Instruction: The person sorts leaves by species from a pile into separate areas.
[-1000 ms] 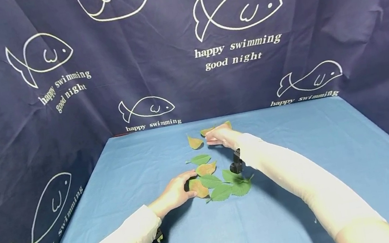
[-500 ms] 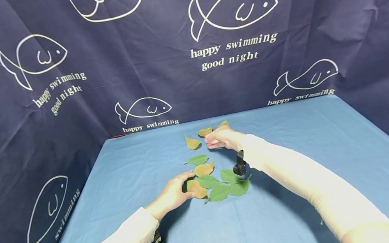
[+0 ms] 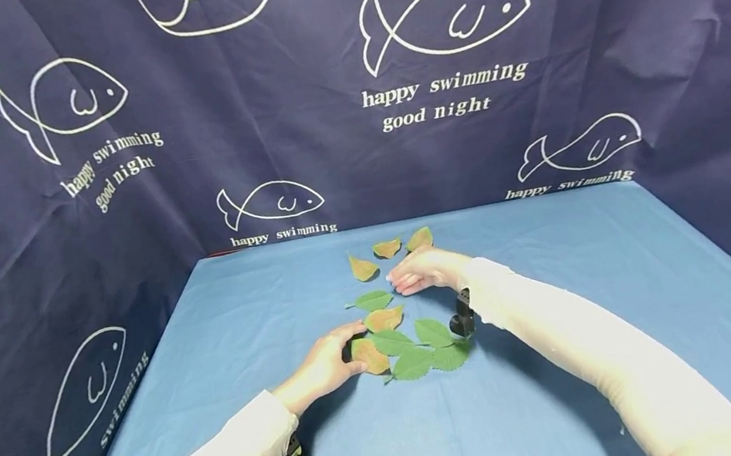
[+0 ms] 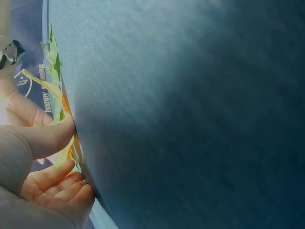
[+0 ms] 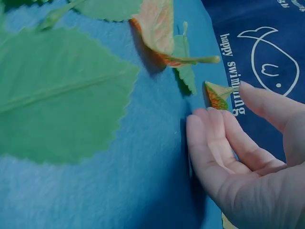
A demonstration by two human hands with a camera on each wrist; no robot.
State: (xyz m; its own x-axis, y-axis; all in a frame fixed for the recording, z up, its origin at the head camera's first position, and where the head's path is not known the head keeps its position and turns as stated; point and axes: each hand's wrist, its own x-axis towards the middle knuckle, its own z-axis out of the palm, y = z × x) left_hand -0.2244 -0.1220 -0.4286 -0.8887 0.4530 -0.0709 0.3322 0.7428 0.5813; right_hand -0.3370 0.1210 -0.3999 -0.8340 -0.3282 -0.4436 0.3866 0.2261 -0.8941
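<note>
My left hand (image 3: 328, 358) rests on the cloth at the left of the leaves, thumb and fingers spread about an orange-brown leaf (image 3: 371, 356). In the left wrist view, the thumb (image 4: 57, 136) and fingertips touch down at the leaf's edge. My right hand (image 3: 429, 270) hovers over the cloth near the far leaves, its loosely bent fingers (image 5: 205, 138) holding nothing. Just beyond it lie a yellow-brown leaf (image 3: 420, 239) and a smaller one (image 3: 386, 248). Another yellow leaf (image 3: 363, 268) is to its left, with a green leaf (image 3: 374, 301) nearer.
Several green leaves (image 3: 412, 362) overlap in the middle of the blue cloth (image 3: 382, 444), beside an orange-brown leaf (image 3: 385, 319). A dark curtain (image 3: 321, 109) printed with fish stands behind and along the sides. Each wrist carries a small black camera (image 3: 463, 314).
My right hand has drawn back slightly toward me and to the right, uncovering the two far leaves. My left hand has stayed in place.
</note>
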